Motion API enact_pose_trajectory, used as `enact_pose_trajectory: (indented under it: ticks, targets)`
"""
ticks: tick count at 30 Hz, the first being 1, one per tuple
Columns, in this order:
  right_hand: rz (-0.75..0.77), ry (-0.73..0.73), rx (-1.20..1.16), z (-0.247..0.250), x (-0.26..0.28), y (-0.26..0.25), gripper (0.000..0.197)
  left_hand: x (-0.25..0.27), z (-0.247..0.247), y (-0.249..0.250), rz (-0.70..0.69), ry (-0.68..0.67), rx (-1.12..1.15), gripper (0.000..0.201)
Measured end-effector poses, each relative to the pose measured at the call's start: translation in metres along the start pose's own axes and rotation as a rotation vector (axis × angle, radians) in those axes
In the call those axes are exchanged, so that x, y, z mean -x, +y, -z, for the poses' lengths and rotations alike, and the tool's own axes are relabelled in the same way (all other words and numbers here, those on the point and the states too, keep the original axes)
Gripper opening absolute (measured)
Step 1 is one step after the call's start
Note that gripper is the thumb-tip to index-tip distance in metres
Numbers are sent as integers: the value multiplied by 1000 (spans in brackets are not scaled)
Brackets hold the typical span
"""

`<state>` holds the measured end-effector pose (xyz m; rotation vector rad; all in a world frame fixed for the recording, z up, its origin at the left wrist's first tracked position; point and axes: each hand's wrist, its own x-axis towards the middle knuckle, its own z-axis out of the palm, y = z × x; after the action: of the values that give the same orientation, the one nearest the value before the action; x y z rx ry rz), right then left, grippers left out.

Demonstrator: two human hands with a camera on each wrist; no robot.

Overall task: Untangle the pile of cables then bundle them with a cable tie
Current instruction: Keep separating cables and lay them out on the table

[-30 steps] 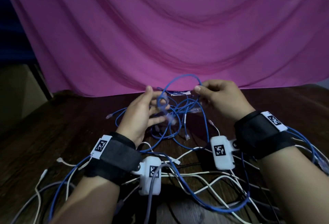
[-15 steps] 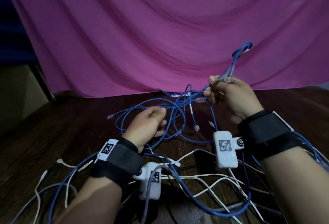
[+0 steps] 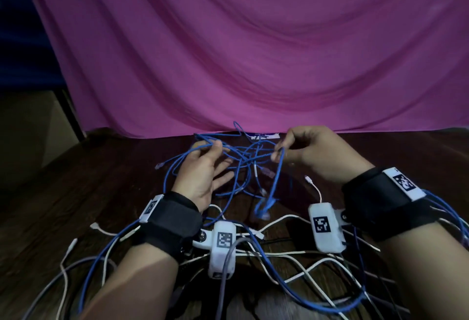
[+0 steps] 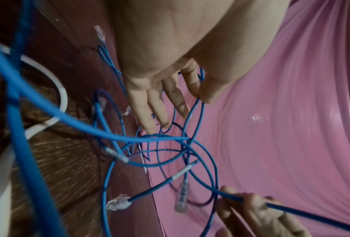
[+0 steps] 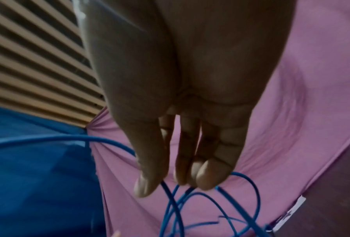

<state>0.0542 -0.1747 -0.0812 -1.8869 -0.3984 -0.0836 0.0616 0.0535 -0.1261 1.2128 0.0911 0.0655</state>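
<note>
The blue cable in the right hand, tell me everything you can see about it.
The blue cable is thin, round and rubbery-looking. The right hand pinches it above the wooden table; from there it hangs down to a blurred clear plug. Its other part runs into the blue tangle that the left hand touches.

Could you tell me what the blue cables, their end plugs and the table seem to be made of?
Blue cables: likely rubbery plastic jacket, smooth, bending in soft loops. End plugs: clear hard plastic, see-through and glinting. Table: dark wood or wood-look surface, grain lines showing.
</note>
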Motion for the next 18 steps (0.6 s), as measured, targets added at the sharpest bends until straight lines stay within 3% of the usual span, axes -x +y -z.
enact_pose_trajectory:
  ticks: [6, 13, 16, 18]
  targets:
    - [53, -75, 424, -2, -3, 15, 16, 2, -4, 3, -104, 0, 100, 14]
    - [142, 36, 454, 5, -4, 11, 12, 1, 2, 3, -171, 111, 0, 17]
    - [142, -47, 545, 6, -1, 9, 11, 1, 3, 6, -188, 154, -20, 20]
    - [110, -7, 549, 10, -1, 6, 16, 2, 4, 10, -217, 199, -34, 20]
